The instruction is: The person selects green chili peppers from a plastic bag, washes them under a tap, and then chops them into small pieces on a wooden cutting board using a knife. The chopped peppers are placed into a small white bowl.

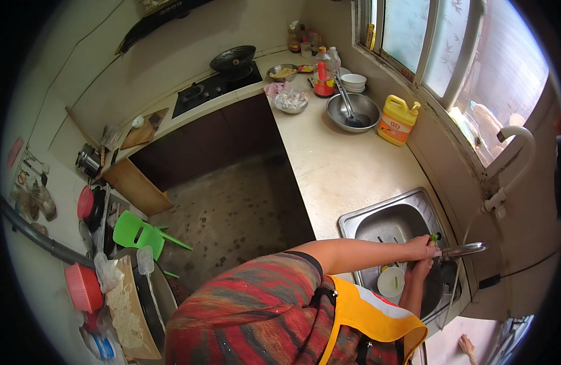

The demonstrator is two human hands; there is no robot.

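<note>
My left hand (419, 248) is closed around a green vegetable (433, 238), part of which shows beyond my fingers. Close against it from below, my right hand (419, 269) has curled fingers, and what it grips is hidden. Both hands meet under the spout of a chrome faucet (463, 249), above a stainless steel double sink (349, 223). Beneath the right wrist, a white bowl (391, 281) with a green piece inside sits in the sink. Small dark sticks or utensils, partly covered by my left forearm, lie in the basin.
On the counter stand a yellow detergent jug (397, 121), a metal basin (337, 112) with a ladle, and white bowls (353, 82). A white curved pipe (520, 155) rises beside the window. A green chair (139, 232) is behind. Another person's hand (466, 345) shows lower right.
</note>
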